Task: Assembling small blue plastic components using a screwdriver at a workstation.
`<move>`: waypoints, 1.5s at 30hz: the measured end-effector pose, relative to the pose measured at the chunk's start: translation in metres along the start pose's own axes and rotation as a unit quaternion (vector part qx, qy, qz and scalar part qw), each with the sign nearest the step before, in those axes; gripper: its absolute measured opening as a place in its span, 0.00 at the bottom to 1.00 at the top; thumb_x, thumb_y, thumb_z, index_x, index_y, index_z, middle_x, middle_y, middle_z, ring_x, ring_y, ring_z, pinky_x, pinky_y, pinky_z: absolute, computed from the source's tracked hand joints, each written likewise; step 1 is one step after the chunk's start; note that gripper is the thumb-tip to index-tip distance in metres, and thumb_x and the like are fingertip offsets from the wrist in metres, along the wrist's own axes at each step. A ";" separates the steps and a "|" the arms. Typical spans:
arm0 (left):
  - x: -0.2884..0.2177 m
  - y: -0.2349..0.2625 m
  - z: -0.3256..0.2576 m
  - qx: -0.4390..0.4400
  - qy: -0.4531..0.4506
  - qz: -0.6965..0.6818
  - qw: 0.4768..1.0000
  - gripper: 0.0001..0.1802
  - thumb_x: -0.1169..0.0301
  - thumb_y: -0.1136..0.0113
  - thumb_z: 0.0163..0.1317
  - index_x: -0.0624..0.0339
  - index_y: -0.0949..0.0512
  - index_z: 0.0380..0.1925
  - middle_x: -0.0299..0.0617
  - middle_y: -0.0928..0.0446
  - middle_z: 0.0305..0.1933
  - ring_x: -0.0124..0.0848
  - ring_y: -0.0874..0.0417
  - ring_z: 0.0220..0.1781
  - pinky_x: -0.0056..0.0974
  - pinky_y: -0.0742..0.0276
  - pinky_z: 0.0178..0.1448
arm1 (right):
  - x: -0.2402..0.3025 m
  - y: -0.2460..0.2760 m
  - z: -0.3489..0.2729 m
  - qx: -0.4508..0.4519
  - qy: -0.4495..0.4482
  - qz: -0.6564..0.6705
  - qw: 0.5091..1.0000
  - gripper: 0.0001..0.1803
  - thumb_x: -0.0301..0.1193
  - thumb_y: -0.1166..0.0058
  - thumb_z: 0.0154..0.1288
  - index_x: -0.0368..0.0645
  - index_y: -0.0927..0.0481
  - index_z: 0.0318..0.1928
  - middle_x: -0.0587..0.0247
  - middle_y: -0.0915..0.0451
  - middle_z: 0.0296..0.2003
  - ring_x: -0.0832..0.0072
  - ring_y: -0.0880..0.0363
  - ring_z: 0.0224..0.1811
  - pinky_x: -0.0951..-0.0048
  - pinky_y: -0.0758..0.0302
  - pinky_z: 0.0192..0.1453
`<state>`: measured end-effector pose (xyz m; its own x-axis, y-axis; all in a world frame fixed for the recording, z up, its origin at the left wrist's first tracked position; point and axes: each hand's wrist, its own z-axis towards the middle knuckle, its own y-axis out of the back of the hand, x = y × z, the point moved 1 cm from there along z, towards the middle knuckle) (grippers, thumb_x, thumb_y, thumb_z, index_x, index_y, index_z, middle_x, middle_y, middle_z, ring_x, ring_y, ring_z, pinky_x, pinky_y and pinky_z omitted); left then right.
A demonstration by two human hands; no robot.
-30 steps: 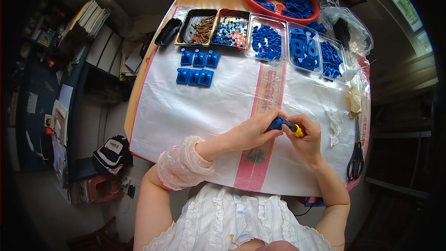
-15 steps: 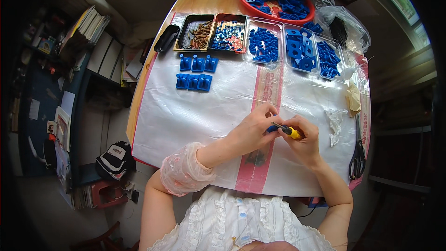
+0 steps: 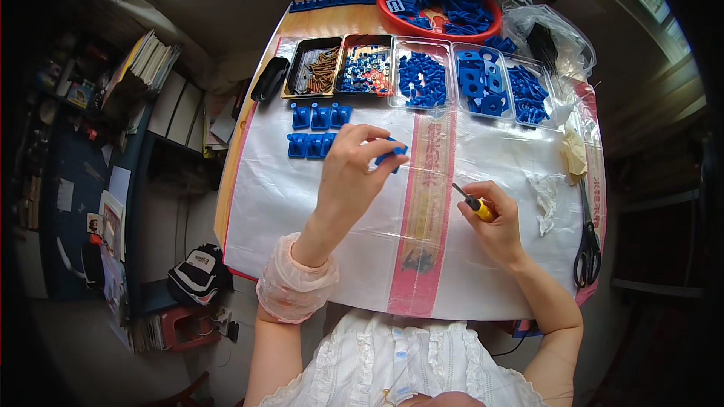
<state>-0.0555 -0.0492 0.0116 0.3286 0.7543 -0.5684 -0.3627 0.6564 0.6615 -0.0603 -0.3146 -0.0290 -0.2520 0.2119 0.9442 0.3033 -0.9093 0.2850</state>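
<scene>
1. We work on a tabletop [image 3: 249, 143] covered by a white plastic sheet [image 3: 302, 203] with a pink strip down its middle; the sheet reaches the near edge and both side edges.
2. At the far edge sits a red round basin [image 3: 437, 26] of blue plastic parts, and nearer to us a row of trays runs across: a dark tray of brown screws [image 3: 320, 68], a tray of mixed small pieces [image 3: 366, 68], then clear trays of blue parts [image 3: 424, 75].
3. Our left hand [image 3: 351, 173] is raised over the middle of the sheet, fingers closed on a small blue plastic piece [image 3: 392, 154], which hangs above the pink strip, off the sheet.
4. Our right hand [image 3: 498, 222] rests nearer the right edge, curled around a screwdriver with a yellow handle [image 3: 475, 203], tip pointing toward the middle.
5. To do this well, we judge that we should keep the piece pinched firmly and level and lower it gently, while the screwdriver tip stays turned away from the fingers.
6. Six finished blue blocks [image 3: 317, 132] stand in two rows toward the far left corner, just beside the raised hand, so we should take care not to knock them.
7. Black scissors [image 3: 587, 252] lie along the right edge, well apart.
</scene>
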 end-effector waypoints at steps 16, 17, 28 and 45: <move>0.040 0.016 0.003 -0.017 0.104 0.076 0.991 0.10 0.70 0.22 0.56 0.61 0.12 0.36 0.42 0.14 0.41 0.31 0.15 0.30 0.37 0.20 0.36 | -0.011 -0.001 0.006 0.019 -0.003 -0.008 1.000 0.05 0.19 0.38 0.69 0.36 0.18 0.44 0.69 0.22 0.26 0.89 0.32 0.24 0.79 0.38 0.26; 0.043 0.010 0.003 -0.011 0.100 0.090 0.991 0.10 0.71 0.23 0.56 0.61 0.12 0.35 0.41 0.14 0.39 0.31 0.15 0.30 0.36 0.20 0.36 | -0.012 -0.001 0.006 0.019 -0.003 -0.009 1.000 0.05 0.19 0.38 0.69 0.36 0.18 0.43 0.69 0.22 0.26 0.89 0.32 0.24 0.78 0.38 0.26; 0.045 0.008 0.003 0.030 0.106 0.118 0.987 0.09 0.71 0.24 0.56 0.57 0.13 0.37 0.40 0.16 0.36 0.38 0.14 0.33 0.41 0.20 0.42 | -0.012 0.000 0.006 0.022 -0.005 -0.026 0.999 0.06 0.19 0.37 0.67 0.36 0.17 0.43 0.65 0.20 0.26 0.86 0.30 0.24 0.76 0.37 0.27; 0.050 0.065 0.009 -0.013 0.134 0.094 0.987 0.16 0.78 0.26 0.57 0.63 0.13 0.46 0.45 0.15 0.40 0.32 0.19 0.30 0.38 0.22 0.36 | -0.011 0.003 0.006 0.045 -0.028 -0.038 0.998 0.04 0.19 0.36 0.68 0.34 0.19 0.40 0.72 0.25 0.26 0.88 0.32 0.27 0.80 0.37 0.30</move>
<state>-0.0549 0.0312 0.0301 0.0134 0.8363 -0.5481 -0.4186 0.5025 0.7565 -0.0516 -0.3176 -0.0372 -0.2258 0.3004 0.9267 0.3678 -0.8546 0.3666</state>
